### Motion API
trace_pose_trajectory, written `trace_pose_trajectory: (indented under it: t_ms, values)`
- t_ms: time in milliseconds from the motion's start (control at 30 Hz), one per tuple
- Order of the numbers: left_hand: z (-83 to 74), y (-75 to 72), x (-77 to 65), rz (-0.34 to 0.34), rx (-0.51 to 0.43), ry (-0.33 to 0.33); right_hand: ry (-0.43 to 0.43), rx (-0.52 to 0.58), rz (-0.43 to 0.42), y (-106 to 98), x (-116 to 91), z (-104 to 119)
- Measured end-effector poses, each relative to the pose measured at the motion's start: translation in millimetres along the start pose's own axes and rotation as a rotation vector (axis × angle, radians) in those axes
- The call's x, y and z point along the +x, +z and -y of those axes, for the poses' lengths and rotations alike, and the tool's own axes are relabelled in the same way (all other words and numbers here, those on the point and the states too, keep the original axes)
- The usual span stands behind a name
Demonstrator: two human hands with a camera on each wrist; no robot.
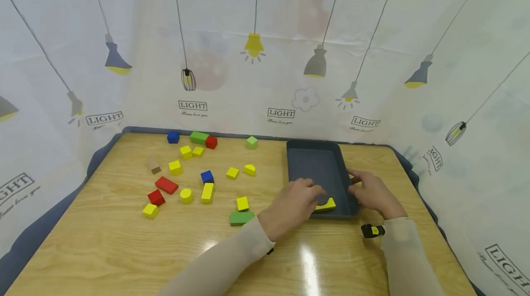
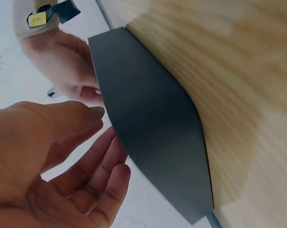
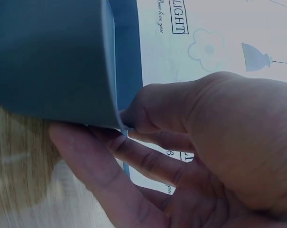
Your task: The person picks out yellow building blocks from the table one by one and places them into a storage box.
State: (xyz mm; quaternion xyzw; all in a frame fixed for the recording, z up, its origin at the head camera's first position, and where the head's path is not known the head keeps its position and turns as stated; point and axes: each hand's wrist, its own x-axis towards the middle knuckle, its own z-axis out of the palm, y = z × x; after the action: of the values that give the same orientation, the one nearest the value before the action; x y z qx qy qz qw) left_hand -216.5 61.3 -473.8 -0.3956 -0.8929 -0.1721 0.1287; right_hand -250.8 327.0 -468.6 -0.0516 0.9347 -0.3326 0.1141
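A dark grey rectangular tray (image 1: 308,162) sits on the right of the table. My right hand (image 1: 374,192) pinches its right wall, with the thumb over the rim and a finger along the outside, as the right wrist view shows. Low inside the tray lies a yellow arch-shaped block (image 1: 328,205) beside the near wall. Reaching in from the left, my left hand (image 1: 291,201) has its fingertips right at that block. In the left wrist view the tray's outer wall (image 2: 148,114) hides the fingertips and the block, so I cannot tell whether they grip it.
Left of the tray, yellow, red, blue and green blocks lie scattered, including a green block (image 1: 241,218) and a yellow cube (image 1: 242,203) near my left wrist. A light green cube (image 1: 251,142) stands farther back. Cloth with printed lamps (image 1: 281,79) surrounds the wooden table.
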Motion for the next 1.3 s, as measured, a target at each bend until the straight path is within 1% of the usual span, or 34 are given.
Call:
trace_pose_trajectory:
  t_ms: [233,267,333,467,533,633,767,900,1067,1167,1300]
  values:
    - [21.1,-17.3,-13.3,-0.088,-0.019,-0.018,0.017,0.005,-0.008,-0.8,1.9,-1.4]
    - [25.2,-19.5,-15.5,-0.098,-0.020,-0.032,0.022,0.003,-0.006,-0.7,2.1,-1.3]
    - [34.3,-24.2,-19.3,-0.100,-0.014,-0.081,0.033,0.001,-0.002,-0.4,2.2,-1.1]
    - [58.4,-31.7,-28.5,-0.097,-0.019,-0.179,0.043,0.000,-0.003,0.1,2.7,-2.2]
    - [71.8,-35.4,-33.8,-0.104,-0.026,-0.210,0.044,0.006,-0.001,0.3,2.4,-2.6]
    - [89.3,-41.8,-41.2,-0.119,-0.012,-0.260,0.052,0.010,-0.003,1.2,1.8,-3.4]
    - [106.9,-49.9,-50.1,-0.099,0.004,-0.344,0.049,0.006,-0.003,1.3,0.6,-4.4]
    - [121.7,-51.9,-57.4,-0.060,-0.002,-0.403,0.044,0.003,-0.007,1.0,0.4,-4.4]
    - [135.5,-47.7,-63.4,-0.019,-0.031,-0.443,0.036,0.001,-0.012,2.9,1.1,-5.3]
    - [140.0,-44.6,-63.6,0.000,-0.054,-0.443,0.035,-0.002,-0.015,3.8,1.0,-5.1]
    - [142.0,-42.6,-60.3,0.008,-0.098,-0.436,0.040,-0.009,-0.021,3.1,1.8,-4.6]
